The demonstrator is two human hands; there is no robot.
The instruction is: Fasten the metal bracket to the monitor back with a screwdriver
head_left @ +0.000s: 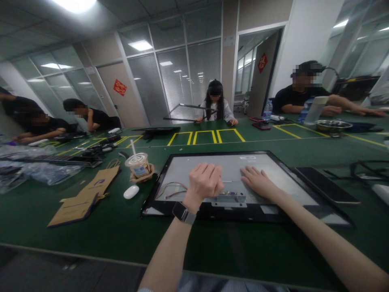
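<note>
A flat monitor panel (pixel 273 162) lies face down on the green table, grey metal back up inside a black frame. My left hand (pixel 206 181), with a watch on the wrist, is curled into a loose fist on the panel's middle, just above a small metal connector bracket (pixel 230 198). My right hand (pixel 258 180) lies flat on the panel to the right of it, fingers stretched out. Thin red wires (pixel 170 190) run across the panel's left part.
A lidded drink cup (pixel 138 164), a white mouse (pixel 131 192) and a brown paper bag (pixel 83 196) lie to the left. A dark tablet-like panel (pixel 326 184) lies to the right. Several other people sit around the table; one opposite holds a monitor stand (pixel 188 113).
</note>
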